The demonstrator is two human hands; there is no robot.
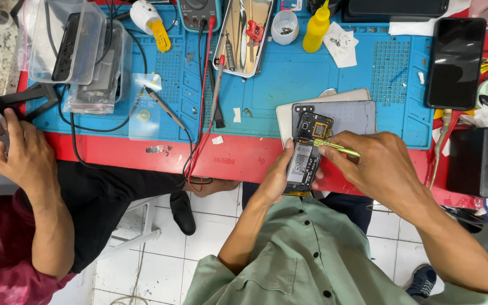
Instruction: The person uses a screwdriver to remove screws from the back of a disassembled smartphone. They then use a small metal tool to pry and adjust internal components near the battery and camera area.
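Blue silicone repair mat [289, 85] on a red bench. Left hand [275, 181] clasps an opened black smartphone with exposed board and battery [307, 155] at the bench's near edge; right hand [382, 166] pinches a slim yellow-green tool [337, 148], tip apparently at the board. Step: internal probing. Next move demands fine pressure; clearance right, a co-worker's arm [35, 186] well left
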